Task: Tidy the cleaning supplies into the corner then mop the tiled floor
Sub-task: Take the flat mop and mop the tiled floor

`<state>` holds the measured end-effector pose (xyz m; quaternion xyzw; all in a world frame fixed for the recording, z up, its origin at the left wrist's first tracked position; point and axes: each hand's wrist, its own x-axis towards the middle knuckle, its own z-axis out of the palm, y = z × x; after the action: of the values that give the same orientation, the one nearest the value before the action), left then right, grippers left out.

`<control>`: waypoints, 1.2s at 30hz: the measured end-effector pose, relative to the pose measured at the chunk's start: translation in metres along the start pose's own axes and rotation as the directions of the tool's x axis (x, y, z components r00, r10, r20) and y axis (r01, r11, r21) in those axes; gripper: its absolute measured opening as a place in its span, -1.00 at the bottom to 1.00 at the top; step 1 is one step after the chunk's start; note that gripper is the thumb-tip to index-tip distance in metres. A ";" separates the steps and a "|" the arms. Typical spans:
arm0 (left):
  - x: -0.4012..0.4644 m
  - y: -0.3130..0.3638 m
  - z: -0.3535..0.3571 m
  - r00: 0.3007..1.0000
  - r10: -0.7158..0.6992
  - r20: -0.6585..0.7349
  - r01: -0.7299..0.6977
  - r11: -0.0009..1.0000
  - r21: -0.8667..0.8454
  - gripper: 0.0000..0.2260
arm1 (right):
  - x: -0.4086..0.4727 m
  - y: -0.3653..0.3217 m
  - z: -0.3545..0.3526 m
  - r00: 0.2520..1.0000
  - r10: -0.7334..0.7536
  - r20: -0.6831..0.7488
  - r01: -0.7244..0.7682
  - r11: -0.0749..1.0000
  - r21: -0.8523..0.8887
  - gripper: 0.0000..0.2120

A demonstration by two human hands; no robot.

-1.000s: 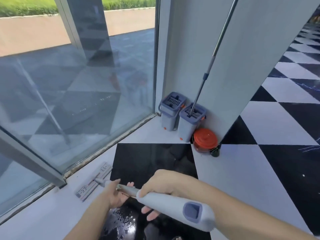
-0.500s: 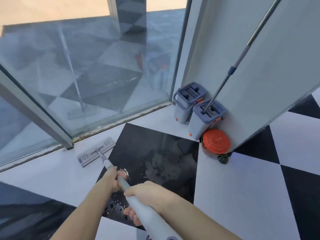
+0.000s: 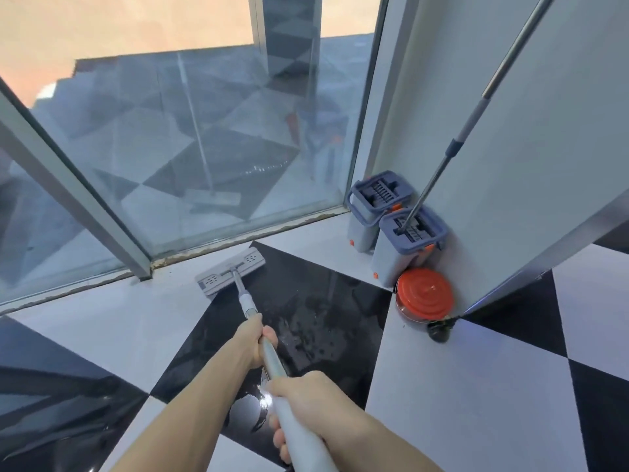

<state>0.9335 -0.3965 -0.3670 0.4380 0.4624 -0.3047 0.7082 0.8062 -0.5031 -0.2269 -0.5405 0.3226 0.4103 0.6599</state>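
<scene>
Both hands grip the mop (image 3: 243, 299): left hand (image 3: 256, 342) ahead, right hand (image 3: 306, 396) behind, fingers clamped round its pole; its head lies flat on the floor (image 3: 459, 386) by the window (image 3: 190, 137).

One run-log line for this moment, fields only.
phase: mopping | both hands grip mop handle, left hand ahead of right hand | mop head by window | buckets, red lid in corner

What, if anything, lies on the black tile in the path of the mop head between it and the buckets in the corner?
Nothing solid shows. The mop head sits at the far left corner of the black tile, which carries only wet patches. The two buckets and the orange lid stand past its right edge, against the wall. Both hands, left hand and right hand, grip the handle.
</scene>
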 end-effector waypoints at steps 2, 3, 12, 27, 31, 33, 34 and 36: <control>0.013 -0.004 0.014 1.000 -0.007 0.023 0.006 1.000 0.022 -0.72 | 0.008 -0.007 -0.014 0.999 0.029 0.027 -0.030 0.999 0.033 -0.62; 0.021 -0.002 0.021 0.999 -0.022 0.041 0.021 0.999 0.026 -0.71 | 0.015 -0.011 -0.019 0.999 0.040 0.037 -0.042 0.997 0.061 -0.67; 0.068 -0.002 0.070 0.993 -0.102 0.060 0.091 0.982 0.168 -0.75 | 0.076 -0.036 -0.054 0.980 0.200 -0.009 -0.185 0.921 0.344 -0.81; 0.016 -0.102 0.042 0.988 -0.152 0.039 0.139 0.962 0.237 -0.75 | 0.033 0.049 -0.068 0.943 0.333 -0.008 -0.316 0.901 0.298 -0.71; -0.021 -0.174 0.034 0.985 -0.158 0.066 0.135 0.955 0.263 -0.75 | 0.000 0.106 -0.089 0.940 0.342 -0.009 -0.321 0.890 0.325 -0.73; -0.034 -0.211 0.031 0.982 -0.174 0.070 0.148 0.949 0.279 -0.75 | -0.017 0.136 -0.101 0.945 0.326 0.008 -0.311 0.896 0.318 -0.67; -0.037 -0.228 0.030 0.980 -0.186 0.069 0.159 0.945 0.288 -0.74 | -0.025 0.150 -0.106 0.949 0.315 0.008 -0.301 0.899 0.318 -0.65; -0.041 -0.256 0.027 0.976 -0.206 0.065 0.176 0.932 0.317 -0.73 | -0.031 0.176 -0.116 0.958 0.285 0.014 -0.273 0.904 0.329 -0.62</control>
<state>0.7142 -0.5298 -0.4107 0.4811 0.4143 -0.4616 0.6195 0.6369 -0.6088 -0.3029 -0.3788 0.4715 0.4318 0.6692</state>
